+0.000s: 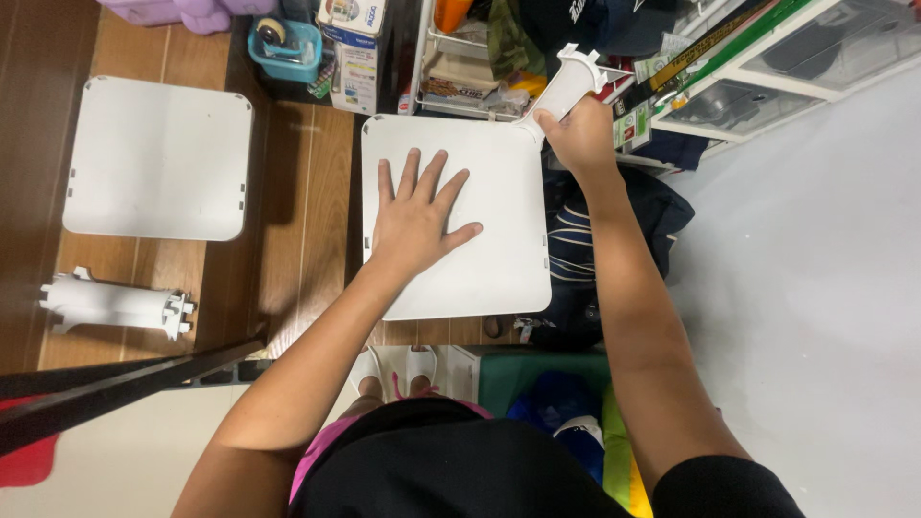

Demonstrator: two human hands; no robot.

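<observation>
Left hand [417, 216] lies flat, fingers spread, on white panel [499, 259]; right hand [576, 134] grips white post [568, 84]

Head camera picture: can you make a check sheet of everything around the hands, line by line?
Surface: brown wooden floor, with a pale floor area to the right.
Job's things: white square panel lying flat; white post at its far right corner.
Clutter: second white panel and a second white post lying on the left; teal tape holder; wire rack of mixed items; dark bag.
Grips: left hand pressed flat, fingers spread, on the panel; right hand closed around the post's lower end.
Cables: nothing seen.
Surroundings: white drawer unit top right; dark bars bottom left.
</observation>
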